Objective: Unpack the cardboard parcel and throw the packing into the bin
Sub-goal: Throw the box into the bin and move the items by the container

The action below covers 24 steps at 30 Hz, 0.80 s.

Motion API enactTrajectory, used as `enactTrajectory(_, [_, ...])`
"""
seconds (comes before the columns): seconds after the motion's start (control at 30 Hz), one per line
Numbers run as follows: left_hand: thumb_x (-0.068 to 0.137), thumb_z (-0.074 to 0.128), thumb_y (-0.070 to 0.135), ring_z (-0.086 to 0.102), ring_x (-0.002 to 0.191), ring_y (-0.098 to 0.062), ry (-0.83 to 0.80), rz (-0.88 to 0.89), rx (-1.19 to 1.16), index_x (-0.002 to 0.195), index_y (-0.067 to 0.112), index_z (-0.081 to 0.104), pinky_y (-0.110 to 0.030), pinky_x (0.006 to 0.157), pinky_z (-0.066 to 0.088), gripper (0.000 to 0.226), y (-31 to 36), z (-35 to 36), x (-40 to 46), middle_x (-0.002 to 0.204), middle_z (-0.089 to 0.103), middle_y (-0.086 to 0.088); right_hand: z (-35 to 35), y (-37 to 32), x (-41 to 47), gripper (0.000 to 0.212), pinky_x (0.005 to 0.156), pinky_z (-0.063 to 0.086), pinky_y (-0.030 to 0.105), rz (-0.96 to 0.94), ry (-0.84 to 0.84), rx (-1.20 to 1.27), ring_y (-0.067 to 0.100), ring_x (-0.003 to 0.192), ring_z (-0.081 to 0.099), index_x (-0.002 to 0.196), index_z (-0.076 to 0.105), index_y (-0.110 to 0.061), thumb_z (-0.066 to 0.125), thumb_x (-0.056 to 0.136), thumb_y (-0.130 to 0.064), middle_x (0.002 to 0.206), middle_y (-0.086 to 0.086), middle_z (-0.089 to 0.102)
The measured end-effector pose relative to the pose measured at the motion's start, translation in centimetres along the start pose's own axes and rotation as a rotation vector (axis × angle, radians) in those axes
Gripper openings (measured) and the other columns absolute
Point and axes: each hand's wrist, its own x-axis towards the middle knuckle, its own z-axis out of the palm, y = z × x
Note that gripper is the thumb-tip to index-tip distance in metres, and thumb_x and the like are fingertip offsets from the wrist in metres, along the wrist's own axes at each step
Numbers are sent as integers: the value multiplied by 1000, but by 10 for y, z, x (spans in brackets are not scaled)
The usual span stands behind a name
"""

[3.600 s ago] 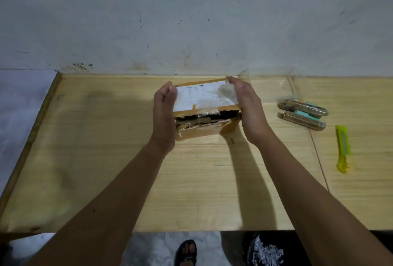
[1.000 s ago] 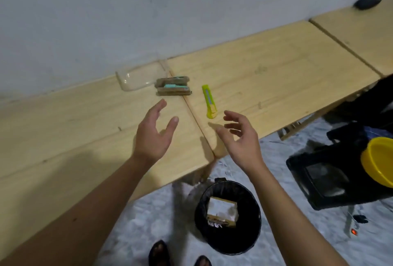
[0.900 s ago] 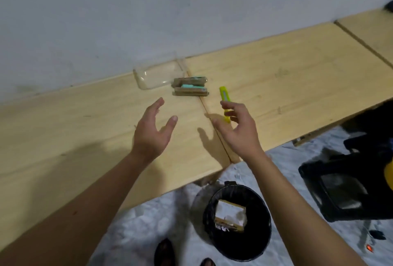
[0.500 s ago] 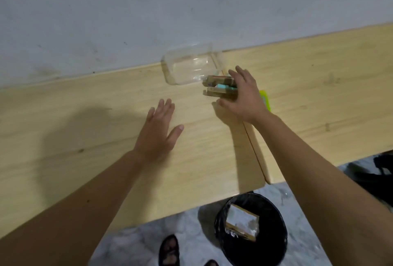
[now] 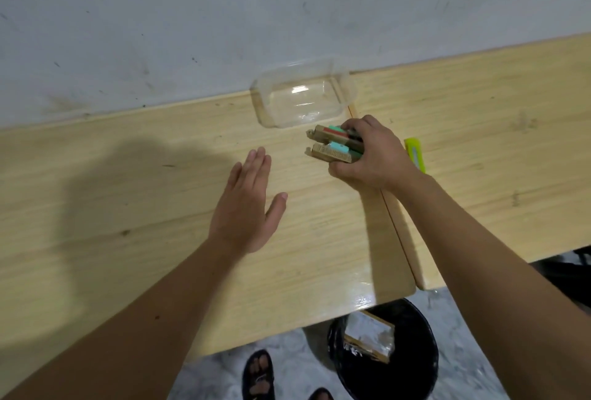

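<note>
Pale wooden worktop (image 5: 134, 195) against a scuffed grey wall, black bin (image 5: 412, 367) on the floor at lower right, just under the worktop's front edge. The cardboard parcel (image 5: 367, 337) was in both hands a few seconds ago; now it lies in the bin, so the packing looks done. Right hand (image 5: 372, 155) has gone from hovering to closed on the two small packs (image 5: 332, 145) at centre right. Left hand (image 5: 246, 204) is flat, fingers spread, empty, on or just over the wood. Clear tray (image 5: 300, 99) sits just behind the packs at the wall; yellow cutter (image 5: 415, 156) sits just right of that hand. Left half is open room; the board seam runs under the right wrist.
</note>
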Motion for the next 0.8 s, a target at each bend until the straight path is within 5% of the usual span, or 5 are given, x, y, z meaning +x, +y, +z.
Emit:
enactTrajectory(0.43, [104, 47, 45, 8, 160, -18, -30, -27, -98, 160, 5, 27, -45, 129, 14, 72, 1, -7, 1, 171, 19, -9, -40, -43, 21, 73, 91, 49, 13, -164, 172, 216, 7, 103, 62, 131, 60, -18, 91, 65, -31, 119, -4, 63])
enactTrajectory(0.8, [105, 41, 50, -2, 160, -11, -56, -47, -104, 163, 9, 20, -40, 130, 7, 73, 1, -10, -1, 173, 10, -3, -42, -59, 120, 73, 98, 49, 23, -140, -143, 54, 14, 115, 59, 136, 61, -22, 92, 70, -25, 133, 0, 61])
